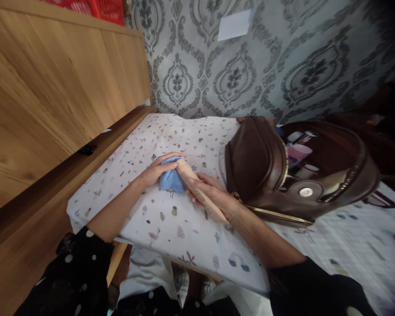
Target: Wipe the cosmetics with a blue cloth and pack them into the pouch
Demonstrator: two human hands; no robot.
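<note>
Over the printed white cloth, my right hand (pixel 212 191) grips a beige squeeze tube (pixel 200 191) with small dark print along its side. My left hand (pixel 159 169) is closed on a blue cloth (pixel 171 179), pressed against the upper end of the tube. Part of the blue cloth hangs below my left fingers. To the right of my right hand sits a brown leather bag (pixel 260 162) with its gold zipper undone. Inside it show a pink cup-like item (pixel 299 151) and several other containers, some partly hidden.
A wooden cabinet (pixel 66 74) stands along the left, with red plastic baskets (pixel 108 11) on top. Behind the table is a patterned grey wall (pixel 233 74) with a white paper (pixel 234 25) on it. Dark-framed glasses (pixel 380 199) lie right of the bag.
</note>
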